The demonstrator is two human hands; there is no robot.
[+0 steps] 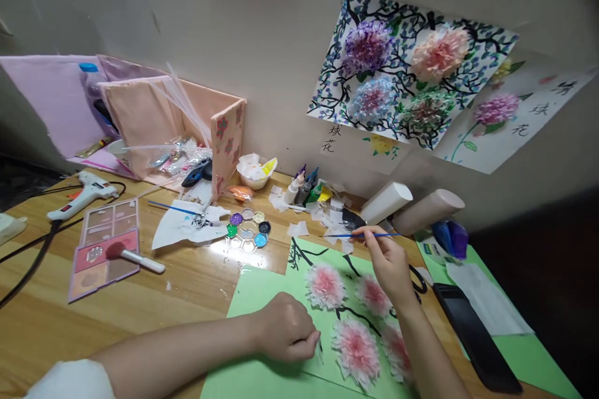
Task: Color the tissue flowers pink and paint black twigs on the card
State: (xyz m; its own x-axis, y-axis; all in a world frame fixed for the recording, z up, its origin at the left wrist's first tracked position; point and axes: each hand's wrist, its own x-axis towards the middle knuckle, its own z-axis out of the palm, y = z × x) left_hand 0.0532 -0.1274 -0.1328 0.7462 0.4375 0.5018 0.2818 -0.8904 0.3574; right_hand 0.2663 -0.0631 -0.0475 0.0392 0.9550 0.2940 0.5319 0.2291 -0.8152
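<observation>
My right hand (387, 262) pinches a thin blue paintbrush (341, 235) above the upper part of a green sheet of paper (262, 290). The brush lies nearly level, its dark tip pointing left. Curled into a fist, my left hand (287, 327) rests on the sheet near its left side, and nothing shows in it. Pink and white paper flowers stand out from the sheet, such as one flower (326, 285) at upper left and a larger one (356, 352) lower down. Black painted branches (306, 252) run between them. My right forearm partly covers the flowers on the right.
A paint palette (248, 230) sits beyond the sheet, beside stained paper with another brush (173, 206). Paint bottles (304, 187) stand near the wall. At left are a glue gun (87, 193) and a makeup palette (105, 249). A black tray (475, 333) lies right.
</observation>
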